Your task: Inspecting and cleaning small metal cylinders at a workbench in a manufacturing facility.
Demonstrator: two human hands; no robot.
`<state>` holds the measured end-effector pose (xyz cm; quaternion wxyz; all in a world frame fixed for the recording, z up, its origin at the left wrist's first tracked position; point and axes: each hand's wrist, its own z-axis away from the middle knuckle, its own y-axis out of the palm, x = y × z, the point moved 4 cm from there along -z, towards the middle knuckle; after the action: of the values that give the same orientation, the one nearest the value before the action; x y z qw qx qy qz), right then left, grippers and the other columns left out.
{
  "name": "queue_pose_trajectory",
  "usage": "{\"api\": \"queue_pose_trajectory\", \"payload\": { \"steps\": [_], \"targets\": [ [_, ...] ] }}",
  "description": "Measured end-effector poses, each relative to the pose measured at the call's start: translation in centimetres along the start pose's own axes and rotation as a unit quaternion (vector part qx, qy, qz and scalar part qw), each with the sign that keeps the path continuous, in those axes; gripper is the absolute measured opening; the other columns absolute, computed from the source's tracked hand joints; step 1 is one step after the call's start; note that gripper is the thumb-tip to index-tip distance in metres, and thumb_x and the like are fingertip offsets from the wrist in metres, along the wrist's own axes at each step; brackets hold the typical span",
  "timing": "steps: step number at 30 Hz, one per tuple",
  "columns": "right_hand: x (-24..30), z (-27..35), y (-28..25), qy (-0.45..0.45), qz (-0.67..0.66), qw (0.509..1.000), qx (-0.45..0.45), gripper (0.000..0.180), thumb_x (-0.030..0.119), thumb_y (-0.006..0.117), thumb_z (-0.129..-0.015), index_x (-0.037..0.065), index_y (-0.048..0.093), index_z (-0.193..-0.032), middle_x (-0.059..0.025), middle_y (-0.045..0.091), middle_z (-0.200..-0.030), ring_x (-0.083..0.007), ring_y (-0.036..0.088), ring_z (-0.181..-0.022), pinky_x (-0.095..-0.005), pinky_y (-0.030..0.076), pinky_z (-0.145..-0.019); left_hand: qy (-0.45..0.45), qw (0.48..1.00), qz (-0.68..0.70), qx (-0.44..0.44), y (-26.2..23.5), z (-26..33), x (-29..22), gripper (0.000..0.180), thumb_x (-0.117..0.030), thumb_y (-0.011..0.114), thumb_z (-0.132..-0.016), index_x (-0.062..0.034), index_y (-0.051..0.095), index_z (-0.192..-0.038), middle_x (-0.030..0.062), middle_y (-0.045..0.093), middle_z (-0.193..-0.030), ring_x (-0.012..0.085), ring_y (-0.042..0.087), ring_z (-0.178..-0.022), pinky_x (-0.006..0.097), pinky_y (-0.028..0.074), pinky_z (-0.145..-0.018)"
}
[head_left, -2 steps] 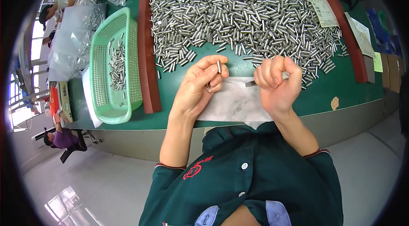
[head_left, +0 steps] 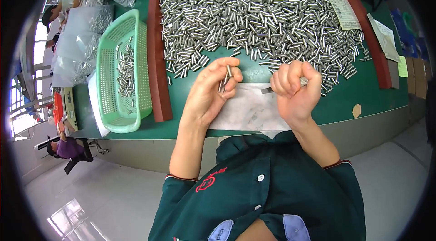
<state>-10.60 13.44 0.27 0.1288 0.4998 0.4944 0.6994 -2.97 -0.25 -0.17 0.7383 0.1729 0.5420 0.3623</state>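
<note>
My left hand [head_left: 204, 91] is curled above the near edge of the green table, palm partly up. A small shiny metal pin [head_left: 229, 71] sits at its fingers, and at least one more pin [head_left: 222, 85] lies lower among them. To the right, my right hand [head_left: 297, 87] is closed in a fist round a tool; only its flat, dark metal blade [head_left: 267, 90] shows, pointing left, and the handle is hidden. Between and below the hands lies a stained white cloth [head_left: 247, 111]. Just beyond them spreads a big heap of similar metal pins [head_left: 254, 18].
Reddish-brown rails [head_left: 160, 77] border the heap. Left of it stands a green plastic basket [head_left: 105, 120] with some pins inside. Clear bags of pins [head_left: 75, 45] lie farther left. A paper sheet [head_left: 343, 11] rests on the right rail. People sit in the left background.
The pin at my left fingertips has tilted and shifted slightly left, and the fingers have loosened, showing another pin below. My right hand has stayed almost still.
</note>
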Motion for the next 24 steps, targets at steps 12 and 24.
{"api": "queue_pose_trajectory", "payload": {
  "steps": [12,24],
  "targets": [
    [0.1,-0.2,-0.1,0.005,0.038,0.999,-0.005,0.038,0.026,0.028,-0.084,0.011,0.028,-0.050,0.0017,0.026,-0.044,-0.0084,0.018,-0.039,-0.0245,0.018,-0.041,0.241,0.643,-0.711,-0.150,0.8,-2.7,-2.6,0.011,-0.007,0.066,-0.068,-0.0009,0.060,-0.075,-0.0003,0.035,-0.048,0.0073,0.032,-0.044,0.024,0.028,-0.041],
    [0.0,-0.2,-0.2,0.016,0.047,0.999,-0.007,0.039,0.027,0.027,-0.086,0.011,0.028,-0.050,0.0016,0.025,-0.044,-0.0085,0.018,-0.039,-0.0245,0.019,-0.041,0.007,0.998,-0.025,0.054,-0.7,-2.3,-0.6,0.006,-0.007,0.051,-0.084,-0.0027,0.054,-0.088,0.0079,0.055,-0.076,0.0021,0.030,-0.047,0.016,0.025,-0.043]
  ]
}}
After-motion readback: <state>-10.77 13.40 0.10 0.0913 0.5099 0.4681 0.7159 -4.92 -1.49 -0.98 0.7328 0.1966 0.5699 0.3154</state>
